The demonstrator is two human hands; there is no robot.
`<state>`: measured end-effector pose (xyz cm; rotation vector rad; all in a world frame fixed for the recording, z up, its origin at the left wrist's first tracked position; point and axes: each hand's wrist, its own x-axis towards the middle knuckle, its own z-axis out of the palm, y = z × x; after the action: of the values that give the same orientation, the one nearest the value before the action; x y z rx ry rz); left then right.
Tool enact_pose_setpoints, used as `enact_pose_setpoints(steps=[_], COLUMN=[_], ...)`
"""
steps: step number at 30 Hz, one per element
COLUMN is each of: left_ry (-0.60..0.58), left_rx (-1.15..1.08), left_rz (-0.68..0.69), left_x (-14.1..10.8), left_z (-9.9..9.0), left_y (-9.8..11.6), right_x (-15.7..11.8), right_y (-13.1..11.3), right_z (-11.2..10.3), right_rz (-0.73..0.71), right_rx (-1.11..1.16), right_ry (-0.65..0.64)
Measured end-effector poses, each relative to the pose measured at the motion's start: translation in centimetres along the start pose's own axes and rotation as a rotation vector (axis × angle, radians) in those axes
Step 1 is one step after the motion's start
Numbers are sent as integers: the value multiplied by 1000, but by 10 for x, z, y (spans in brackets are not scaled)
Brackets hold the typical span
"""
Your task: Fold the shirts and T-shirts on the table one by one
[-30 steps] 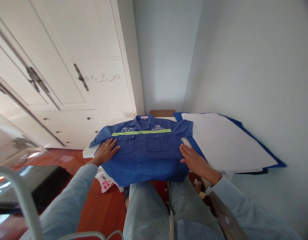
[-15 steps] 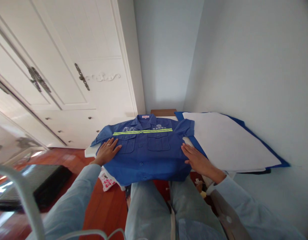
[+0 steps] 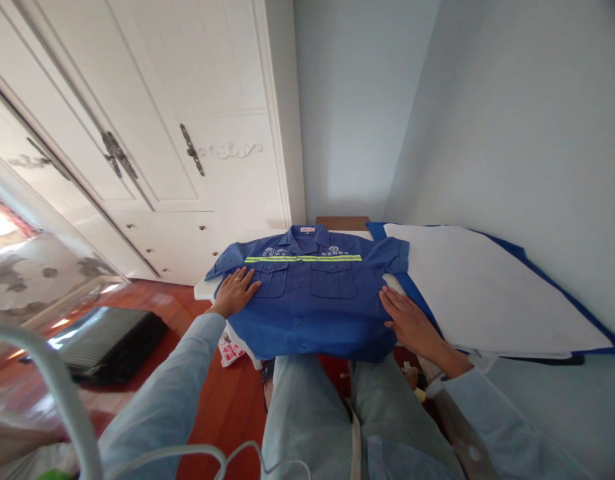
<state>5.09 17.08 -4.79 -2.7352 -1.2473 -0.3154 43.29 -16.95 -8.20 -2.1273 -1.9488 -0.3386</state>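
Note:
A blue short-sleeved work shirt (image 3: 297, 307) lies spread front side up on a white table (image 3: 204, 289), its collar at the far side. A yellow-green reflective stripe runs across its chest above two buttoned pockets, and its hem hangs over the near edge. My left hand (image 3: 236, 292) rests flat on the shirt's left side, beside the pocket, a ring on one finger. At the opposite side edge, below the sleeve, my right hand (image 3: 407, 320) touches the cloth with its fingers stretched out. Neither hand grips the fabric.
White sheets (image 3: 487, 293) over a blue layer lie to the right, partly under the shirt's sleeve. A white wardrobe (image 3: 227, 73) stands behind on the left. A black suitcase (image 3: 112, 340) lies on the red wooden floor. A pale curved tube (image 3: 62, 387) crosses the near left.
The camera view has turned left, so everything appears shifted right and more of the floor and suitcase shows. Both hands stay at the same places on the shirt.

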Motion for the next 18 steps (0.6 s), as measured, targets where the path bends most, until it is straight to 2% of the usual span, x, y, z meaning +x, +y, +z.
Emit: enact_pose_setpoints(steps=[5,8,10,12,15,18], left_ry=[-31,-40,-42,-29,-6,20], left_rx=[7,-1,-8,-18,-26,-38], left_rz=[-5,-3,-8,-15,-17,-11], left_x=[1,1,1,0,0,-1], left_z=[-2,-4,-4,-4,-3,-4], left_y=[2,3,4,4,5,6], right_x=[2,-2,-10,-22,-44,-64], right_y=[-1,-10,-22,-37,-62,-81], right_z=[-8,-20,-28,-35,-36,-28], right_rz=[35,122,216,330,460,447], right_rx=[155,413,596,730,860,900], right_ry=[-15,127,261,335,315,248])
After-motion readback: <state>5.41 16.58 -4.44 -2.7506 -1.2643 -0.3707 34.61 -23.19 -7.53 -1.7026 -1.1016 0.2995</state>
